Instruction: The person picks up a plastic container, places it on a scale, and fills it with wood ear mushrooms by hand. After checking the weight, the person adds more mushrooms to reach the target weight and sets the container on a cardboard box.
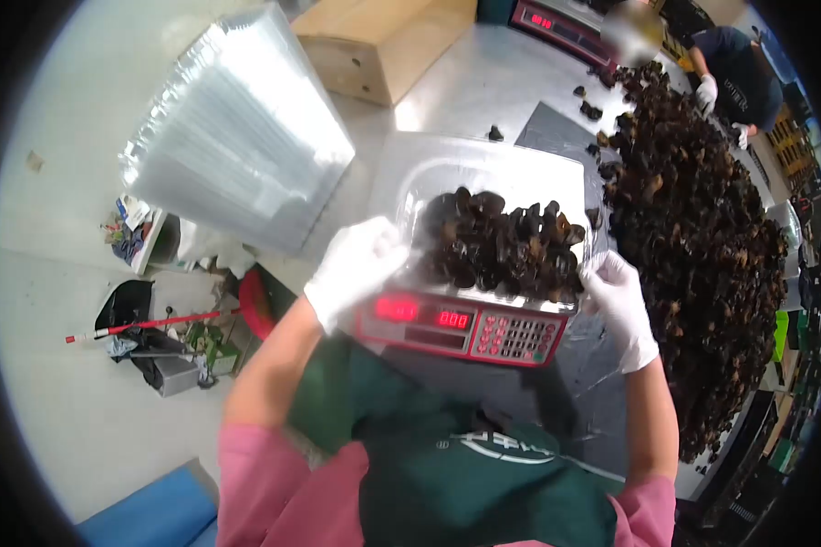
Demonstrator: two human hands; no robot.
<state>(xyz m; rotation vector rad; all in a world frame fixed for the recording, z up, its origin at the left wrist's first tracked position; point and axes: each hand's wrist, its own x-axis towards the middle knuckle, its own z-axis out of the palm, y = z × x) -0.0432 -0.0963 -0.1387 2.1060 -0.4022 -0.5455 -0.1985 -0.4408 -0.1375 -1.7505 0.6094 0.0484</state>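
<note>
A clear plastic tray [417,266] of dark brown, curled pieces [502,244] that look like wood ear mushrooms rests on a red-framed digital scale [420,339]. Red digits glow on the scale's display, and a keypad sits to their right. My left hand [360,264], in a white glove, has its fingers curled at the tray's left edge. At the right edge, my right hand [618,296], also gloved in white, pinches the tray's side.
A tall stack of clear plastic trays [237,137] leans at the upper left beside a cardboard box [383,50]. Along the right spreads a big heap of the dark pieces [693,264]. A second scale [566,27] stands at the back, near another gloved person [739,77].
</note>
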